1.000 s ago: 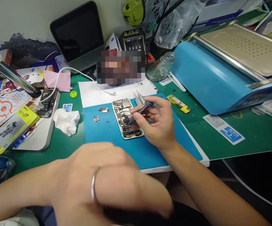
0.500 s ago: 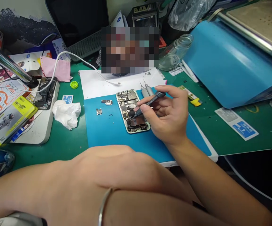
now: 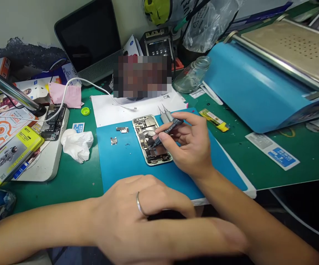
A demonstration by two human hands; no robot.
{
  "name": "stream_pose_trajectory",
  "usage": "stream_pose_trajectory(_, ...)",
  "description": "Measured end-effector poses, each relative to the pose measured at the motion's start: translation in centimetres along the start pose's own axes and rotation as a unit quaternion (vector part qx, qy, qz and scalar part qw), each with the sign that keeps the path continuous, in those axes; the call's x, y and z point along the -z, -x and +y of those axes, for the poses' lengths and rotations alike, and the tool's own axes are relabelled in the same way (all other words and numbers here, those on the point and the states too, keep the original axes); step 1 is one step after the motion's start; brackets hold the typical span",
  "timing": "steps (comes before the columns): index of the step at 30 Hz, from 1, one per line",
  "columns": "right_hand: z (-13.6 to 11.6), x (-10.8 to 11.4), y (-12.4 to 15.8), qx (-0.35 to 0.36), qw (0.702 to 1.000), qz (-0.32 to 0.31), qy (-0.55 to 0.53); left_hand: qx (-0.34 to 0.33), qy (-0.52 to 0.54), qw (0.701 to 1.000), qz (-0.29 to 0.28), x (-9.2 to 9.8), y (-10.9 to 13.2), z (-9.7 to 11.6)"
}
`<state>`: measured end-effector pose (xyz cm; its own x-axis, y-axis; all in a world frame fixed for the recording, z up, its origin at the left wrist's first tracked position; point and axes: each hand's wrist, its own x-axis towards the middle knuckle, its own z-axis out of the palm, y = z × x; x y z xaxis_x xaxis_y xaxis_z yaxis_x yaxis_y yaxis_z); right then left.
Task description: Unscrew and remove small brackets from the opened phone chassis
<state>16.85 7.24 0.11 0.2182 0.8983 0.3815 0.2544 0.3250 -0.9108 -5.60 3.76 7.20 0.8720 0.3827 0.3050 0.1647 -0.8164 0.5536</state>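
Flat blue mat (image 3: 121, 165), green bench (image 3: 79, 187)
Pale-rimmed rectangular phone (image 3: 145, 141); dark-grey pen-shaped tool (image 3: 173, 126); white box (image 3: 3, 127) patterned with orange rings.

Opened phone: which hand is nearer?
Right. The right hand, screwdriver in its grip, is at the right edge of the phone; the left hand is apart, nearer the camera.

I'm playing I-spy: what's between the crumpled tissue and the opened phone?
From the tissue to the phone, the head view shows green table, then blue mat with two small metal parts and tiny dark bits.
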Motion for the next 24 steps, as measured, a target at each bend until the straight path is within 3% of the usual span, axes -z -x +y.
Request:
stream_pose_trajectory(1, 0.0, 0.0, 0.0, -0.003, 1.0, -0.001, 0.0, -0.08, -0.004, 0.996, 0.043, -0.3, -1.2, -1.3)
stream_pose_trajectory(3, 0.0, 0.0, 0.0, -0.006, 1.0, -0.002, 0.001, -0.132, -0.085, 0.984, 0.082, -1.3, -2.4, -3.0)
stream_pose_trajectory(5, -0.1, 0.0, 0.0, -0.001, 1.0, 0.0, 0.004, -0.101, -0.129, 0.985, 0.055, -2.3, -2.3, -3.7)
stream_pose_trajectory(10, -0.2, 0.0, 0.0, 0.019, 1.0, 0.0, 0.005, -0.021, -0.12, 0.992, -0.032, -3.9, -0.8, -3.6)
stream_pose_trajectory(16, -0.1, -0.1, -0.2, 0.039, 0.999, 0.014, 0.021, -0.006, -0.1, 0.989, -0.113, -4.1, -0.5, -4.0)
stream_pose_trajectory(24, 0.0, 0.0, -0.3, 0.036, 0.999, 0.022, 0.013, -0.002, -0.111, 0.981, -0.161, -3.9, -0.4, -4.1)
